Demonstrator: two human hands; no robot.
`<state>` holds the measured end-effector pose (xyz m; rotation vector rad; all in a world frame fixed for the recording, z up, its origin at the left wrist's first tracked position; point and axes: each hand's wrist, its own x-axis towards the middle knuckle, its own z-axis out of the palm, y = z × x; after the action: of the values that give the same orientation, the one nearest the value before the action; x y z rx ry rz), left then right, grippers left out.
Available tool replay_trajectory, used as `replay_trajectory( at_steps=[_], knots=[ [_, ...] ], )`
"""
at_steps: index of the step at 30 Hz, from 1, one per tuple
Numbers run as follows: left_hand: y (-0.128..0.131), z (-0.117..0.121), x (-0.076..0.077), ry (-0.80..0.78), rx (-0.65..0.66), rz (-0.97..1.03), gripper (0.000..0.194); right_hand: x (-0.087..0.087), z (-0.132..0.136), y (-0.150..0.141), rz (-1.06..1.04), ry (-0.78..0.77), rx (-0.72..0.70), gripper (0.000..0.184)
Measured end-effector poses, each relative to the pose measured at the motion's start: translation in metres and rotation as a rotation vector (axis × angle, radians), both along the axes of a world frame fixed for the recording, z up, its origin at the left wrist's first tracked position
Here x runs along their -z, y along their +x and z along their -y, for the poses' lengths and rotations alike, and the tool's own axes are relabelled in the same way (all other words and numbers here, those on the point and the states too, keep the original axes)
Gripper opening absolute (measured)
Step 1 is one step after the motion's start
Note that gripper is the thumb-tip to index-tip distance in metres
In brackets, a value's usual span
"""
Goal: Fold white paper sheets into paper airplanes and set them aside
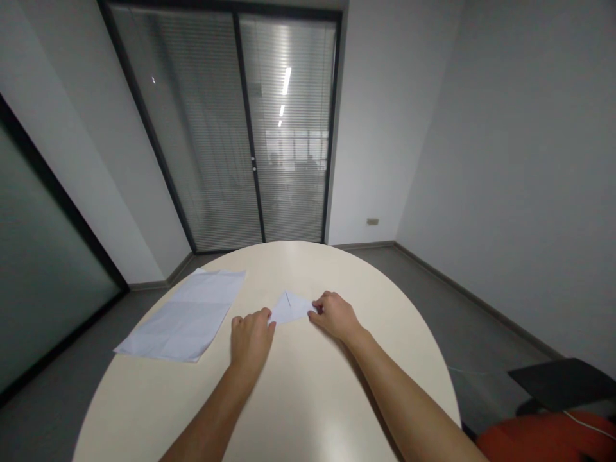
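A small piece of white paper (pixel 290 309), folded into a triangle, lies between my hands on the round table. A short dark slit or crease line runs down from its top point. My left hand (pixel 251 337) pinches the paper's left corner between thumb and fingers. At the opposite corner, my right hand (pixel 335 314) grips the paper with thumb and forefinger. Both hands rest close to the tabletop. Larger white sheets (pixel 187 314) with fold creases lie left of my left hand, apart from it.
The round cream table (pixel 308 398) fills the lower middle. An orange chair (pixel 543 439) with a black armrest (pixel 565 383) stands at the lower right. Beyond the table is a glass door (pixel 289 192) with blinds, and a white wall (pixel 520 167) rises on the right.
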<state>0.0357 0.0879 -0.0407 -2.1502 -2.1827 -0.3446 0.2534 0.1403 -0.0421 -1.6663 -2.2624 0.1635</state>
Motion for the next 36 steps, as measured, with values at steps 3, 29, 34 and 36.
replay_trajectory(
  at_steps=[3,29,34,36],
  knots=[
    [0.0021,0.0023,-0.0011,-0.005,0.025,-0.024,0.021,-0.0007,0.0004,-0.0007,-0.003,-0.005,-0.013,0.022],
    [0.0047,0.0046,-0.0079,-0.014,0.045,-0.082,0.026,-0.0004,0.0028,-0.0033,-0.004,0.032,-0.026,0.027],
    [0.0046,0.0048,-0.0072,-0.005,0.048,-0.080,0.029,-0.0009,0.0033,-0.0036,-0.013,0.032,-0.024,0.028],
    [0.0048,0.0048,-0.0072,0.000,0.052,-0.080,0.030,-0.0008,0.0035,-0.0040,-0.022,0.037,-0.025,0.026]
  ],
)
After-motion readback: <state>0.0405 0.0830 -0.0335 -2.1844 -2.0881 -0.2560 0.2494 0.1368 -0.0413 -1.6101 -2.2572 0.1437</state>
